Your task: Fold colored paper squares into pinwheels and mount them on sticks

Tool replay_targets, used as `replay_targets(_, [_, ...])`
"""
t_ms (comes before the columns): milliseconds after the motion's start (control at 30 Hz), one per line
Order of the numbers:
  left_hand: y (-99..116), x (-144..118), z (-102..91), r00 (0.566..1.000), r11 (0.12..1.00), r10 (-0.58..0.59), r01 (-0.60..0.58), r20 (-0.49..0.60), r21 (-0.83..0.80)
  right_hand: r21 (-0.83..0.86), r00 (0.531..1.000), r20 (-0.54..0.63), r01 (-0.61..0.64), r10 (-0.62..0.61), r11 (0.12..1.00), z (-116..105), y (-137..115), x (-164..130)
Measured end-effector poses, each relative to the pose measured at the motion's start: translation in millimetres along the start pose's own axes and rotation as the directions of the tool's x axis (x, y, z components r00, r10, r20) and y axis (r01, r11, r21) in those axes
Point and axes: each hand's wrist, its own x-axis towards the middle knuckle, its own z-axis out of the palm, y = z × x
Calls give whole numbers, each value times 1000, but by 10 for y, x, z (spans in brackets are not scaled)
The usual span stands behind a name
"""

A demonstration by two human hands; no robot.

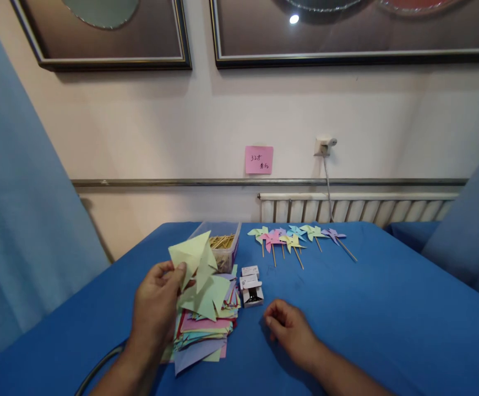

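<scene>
My left hand (157,294) pinches a pale yellow-green cut paper sheet (192,254) between thumb and fingers, raised over a stack of coloured papers (206,335). Cuts run in from the sheet's corners, and its flaps hang loose. Just beneath it lies a light green cut sheet (206,297) on top of the stack. My right hand (289,330) rests on the blue cloth with fingers curled and thumb against them; whether anything small is inside is hidden. Close to that hand stands a small open white box (251,297) with dark small pieces in it.
Behind the stack, a clear plastic box (232,256) holds many thin wooden sticks (222,242). Several finished paper pinwheels (293,242) on sticks lie at the table's back edge. A second small white box (250,270) touches the open one. A dark cable (99,366) runs at the front left.
</scene>
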Motion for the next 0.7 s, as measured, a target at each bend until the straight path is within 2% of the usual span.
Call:
replay_targets(100, [57, -169, 265, 964, 978, -132, 164, 229, -128, 127, 995, -99, 3, 10, 992, -59, -90, 27])
replay_targets(167, [11, -270, 454, 913, 963, -204, 252, 354, -96, 273, 988, -153, 22, 21, 962, -152, -170, 31])
replay_targets(233, [-95, -346, 627, 857, 958, -253, 286, 449, -6, 456, 988, -148, 24, 49, 890, -272, -257, 26])
replay_targets(333, [-309, -396, 809, 808, 960, -277, 250, 520, 124, 570, 995, -94, 15, 46, 822, -430, -352, 18])
replay_targets(467, [-521, -384, 887, 776, 961, -258, 145, 575, 236, 505, 990, -112, -21, 90, 863, -480, -332, 37])
replay_targets(533, [-560, -386, 881, 750, 965, -255, 158, 610, 210, 454, 982, -129, -63, 135, 889, -444, -282, 51])
replay_targets(600, [-574, -415, 864, 746, 971, -236, 198, 623, 131, 454, 975, -158, -70, 157, 888, -404, -239, 61])
replay_targets(700, [-601, -512, 840, 753, 971, -174, 238, 635, -16, 518, 950, -275, 17, 147, 855, -386, -213, 65])
